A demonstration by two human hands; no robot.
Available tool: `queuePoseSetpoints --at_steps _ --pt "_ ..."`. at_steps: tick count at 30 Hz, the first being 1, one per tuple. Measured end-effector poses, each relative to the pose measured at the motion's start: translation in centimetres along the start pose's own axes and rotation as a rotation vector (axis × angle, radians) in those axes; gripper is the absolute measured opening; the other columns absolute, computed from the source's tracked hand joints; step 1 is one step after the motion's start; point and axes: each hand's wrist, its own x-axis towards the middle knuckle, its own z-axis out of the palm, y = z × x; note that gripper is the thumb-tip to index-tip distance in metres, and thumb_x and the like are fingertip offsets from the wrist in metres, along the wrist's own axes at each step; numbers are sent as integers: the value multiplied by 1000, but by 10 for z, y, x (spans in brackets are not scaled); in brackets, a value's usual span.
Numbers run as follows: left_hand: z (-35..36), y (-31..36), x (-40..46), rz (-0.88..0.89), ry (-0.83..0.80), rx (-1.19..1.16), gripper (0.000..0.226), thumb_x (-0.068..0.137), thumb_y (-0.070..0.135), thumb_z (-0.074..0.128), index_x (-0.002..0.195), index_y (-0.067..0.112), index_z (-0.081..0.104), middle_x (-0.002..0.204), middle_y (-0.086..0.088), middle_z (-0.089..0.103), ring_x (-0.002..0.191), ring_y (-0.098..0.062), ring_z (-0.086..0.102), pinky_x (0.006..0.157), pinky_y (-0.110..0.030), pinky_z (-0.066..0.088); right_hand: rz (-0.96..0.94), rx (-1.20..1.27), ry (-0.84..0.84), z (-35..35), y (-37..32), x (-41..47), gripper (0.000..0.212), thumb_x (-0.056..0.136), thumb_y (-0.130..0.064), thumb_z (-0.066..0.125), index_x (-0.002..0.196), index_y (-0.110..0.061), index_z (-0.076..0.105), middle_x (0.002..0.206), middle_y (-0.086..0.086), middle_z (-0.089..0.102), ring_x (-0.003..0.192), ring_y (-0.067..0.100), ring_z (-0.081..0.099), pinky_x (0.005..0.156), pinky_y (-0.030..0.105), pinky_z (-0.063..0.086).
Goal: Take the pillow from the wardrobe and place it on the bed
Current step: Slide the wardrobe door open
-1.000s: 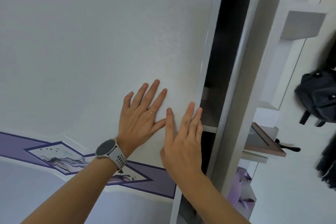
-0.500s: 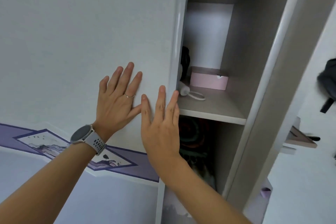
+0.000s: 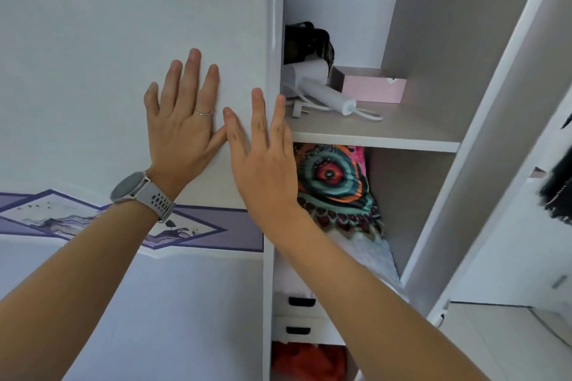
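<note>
A colourful pillow (image 3: 335, 182) with an eye-like pattern stands in the wardrobe compartment under a shelf (image 3: 374, 133), partly hidden by my right hand. The white sliding wardrobe door (image 3: 123, 40) fills the left of the view. My left hand (image 3: 185, 120), with a ring and a watch at the wrist, lies flat on the door, fingers spread. My right hand (image 3: 263, 164) is flat at the door's right edge, fingers apart, holding nothing. The bed is out of view.
On the shelf lie a white hair dryer (image 3: 318, 90) with its cord, a pink box (image 3: 371, 86) and a dark object (image 3: 306, 40). Below the pillow are white folded fabric (image 3: 368, 254), small drawers (image 3: 297, 315) and red cloth (image 3: 306, 362). The wardrobe frame (image 3: 483, 139) stands at the right.
The door has slid left under both flat hands. The gap has widened, and the shelf, the hair dryer and the pillow have come into sight.
</note>
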Motion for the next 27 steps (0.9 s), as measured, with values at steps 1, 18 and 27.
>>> queuePoseSetpoints --at_steps 1,18,27 --pt "-1 -6 -1 0 -7 -4 70 96 58 28 154 21 12 158 -15 23 144 -30 17 105 -50 23 -2 0 3 2 -5 2 48 104 -15 20 151 -21 29 157 24 20 143 50 13 115 49 25" --pt "-4 -83 -26 -93 -97 -75 69 98 57 22 154 21 3 161 -14 15 145 -32 14 105 -55 23 -10 72 97 38 -86 24 43 104 -12 27 144 -17 43 153 23 31 142 49 20 115 47 24" --pt "1 -104 -58 -104 -109 -78 68 99 43 33 153 22 -2 159 -20 17 145 -36 15 108 -58 21 -43 74 125 54 -127 37 43 104 -10 27 142 -15 47 152 19 35 141 46 26 112 44 33"
